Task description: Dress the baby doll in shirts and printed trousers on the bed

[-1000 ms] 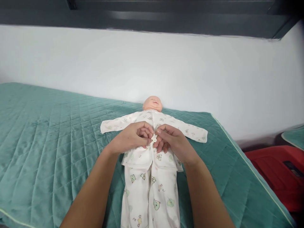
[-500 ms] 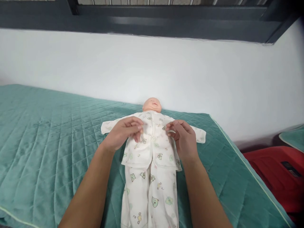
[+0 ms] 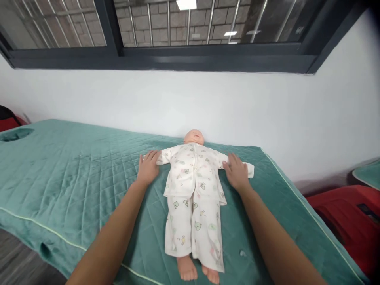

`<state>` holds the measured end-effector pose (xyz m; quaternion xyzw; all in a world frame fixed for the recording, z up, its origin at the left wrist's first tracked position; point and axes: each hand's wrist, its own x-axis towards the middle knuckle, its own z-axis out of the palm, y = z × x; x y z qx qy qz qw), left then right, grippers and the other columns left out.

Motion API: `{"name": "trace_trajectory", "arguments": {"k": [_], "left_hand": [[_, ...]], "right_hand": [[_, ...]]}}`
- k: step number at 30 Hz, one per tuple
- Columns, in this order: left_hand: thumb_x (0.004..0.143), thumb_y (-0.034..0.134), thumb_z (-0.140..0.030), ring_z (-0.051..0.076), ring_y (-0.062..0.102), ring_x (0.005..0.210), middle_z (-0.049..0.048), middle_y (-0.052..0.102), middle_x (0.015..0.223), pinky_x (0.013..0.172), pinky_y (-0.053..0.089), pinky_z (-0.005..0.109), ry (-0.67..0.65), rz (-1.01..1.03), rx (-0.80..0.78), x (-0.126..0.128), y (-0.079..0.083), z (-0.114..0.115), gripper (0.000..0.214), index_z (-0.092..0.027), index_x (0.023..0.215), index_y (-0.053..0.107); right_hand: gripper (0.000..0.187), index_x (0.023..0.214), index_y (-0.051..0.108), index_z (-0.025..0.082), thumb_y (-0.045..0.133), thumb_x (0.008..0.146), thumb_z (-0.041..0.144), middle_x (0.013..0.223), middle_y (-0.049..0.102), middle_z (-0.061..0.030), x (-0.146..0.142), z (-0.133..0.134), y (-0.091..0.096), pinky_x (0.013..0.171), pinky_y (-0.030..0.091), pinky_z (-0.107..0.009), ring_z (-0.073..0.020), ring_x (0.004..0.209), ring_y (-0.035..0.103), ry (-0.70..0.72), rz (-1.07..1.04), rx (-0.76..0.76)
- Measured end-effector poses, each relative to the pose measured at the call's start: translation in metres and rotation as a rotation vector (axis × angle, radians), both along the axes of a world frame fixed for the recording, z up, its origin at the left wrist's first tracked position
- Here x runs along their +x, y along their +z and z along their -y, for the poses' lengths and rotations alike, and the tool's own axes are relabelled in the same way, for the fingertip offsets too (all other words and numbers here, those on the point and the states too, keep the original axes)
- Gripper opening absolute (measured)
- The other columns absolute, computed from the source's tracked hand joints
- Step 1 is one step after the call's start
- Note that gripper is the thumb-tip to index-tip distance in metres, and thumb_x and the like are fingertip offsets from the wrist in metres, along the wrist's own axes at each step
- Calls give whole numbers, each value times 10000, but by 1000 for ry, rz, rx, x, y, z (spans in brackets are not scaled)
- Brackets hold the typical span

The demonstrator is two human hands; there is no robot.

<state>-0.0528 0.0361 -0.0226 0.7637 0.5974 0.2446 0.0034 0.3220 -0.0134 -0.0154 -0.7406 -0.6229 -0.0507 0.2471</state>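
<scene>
A baby doll (image 3: 194, 137) lies on its back, its head by the wall and its bare feet toward me. It wears a white long-sleeved top (image 3: 204, 174) with small printed animals, fastened at the front, and matching trousers (image 3: 179, 225). Both sleeves stretch out sideways. My left hand (image 3: 149, 167) rests flat over the end of the sleeve on the left, fingers extended. On the sleeve at the right lies my right hand (image 3: 236, 171), fingers straight and slightly apart, with the cuff showing beyond it. Neither hand grips anything visible.
Under the doll is a bed with a green quilted cover (image 3: 89, 178), with an oval hole (image 3: 16, 134) at its far left. A white wall (image 3: 133, 99) and dark-framed barred window (image 3: 208, 59) stand behind. A red plastic object (image 3: 347, 217) sits right of the bed.
My hands have moved outward from above the doll's chest onto its two sleeves, and their curled fingers have straightened. My view has tilted up and back, showing the window and the doll's feet.
</scene>
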Motion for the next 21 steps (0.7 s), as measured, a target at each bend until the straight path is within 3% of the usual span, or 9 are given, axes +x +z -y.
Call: {"name": "trace_trajectory", "arguments": {"k": [5, 8, 14, 21], "left_hand": [[880, 427, -224, 315, 410, 1363, 127, 475, 1470, 1150, 233, 578, 192, 45, -127, -34, -2, 5, 591, -190, 1468, 379], [909, 400, -199, 308, 420, 1360, 122, 478, 1470, 1156, 220, 570, 199, 63, -126, -34, -1, 6, 560, -194, 1469, 384], [892, 386, -76, 293, 484, 1297, 150, 513, 1430, 1095, 343, 484, 265, 101, -85, -37, 4, 10, 533, -147, 1414, 458], [870, 393, -85, 320, 424, 1335, 153, 516, 1419, 1120, 269, 526, 324, 81, -99, -35, 2, 11, 521, -159, 1371, 513]], "right_hand": [[662, 1523, 272, 167, 212, 974, 533, 1562, 320, -153, 51, 37, -5, 1130, 268, -529, -313, 1430, 299, -129, 143, -201], [645, 1522, 286, 201, 194, 978, 535, 1560, 312, -167, 49, 46, -3, 1127, 263, -501, -318, 1432, 297, -183, 180, -242], [654, 1525, 277, 213, 170, 976, 552, 1541, 337, -186, 42, 45, 0, 1127, 245, -470, -304, 1434, 296, -212, 168, -278], [633, 1504, 325, 218, 188, 977, 541, 1516, 380, -176, 41, 48, -1, 1121, 249, -450, -295, 1418, 323, -223, 185, -236]]}}
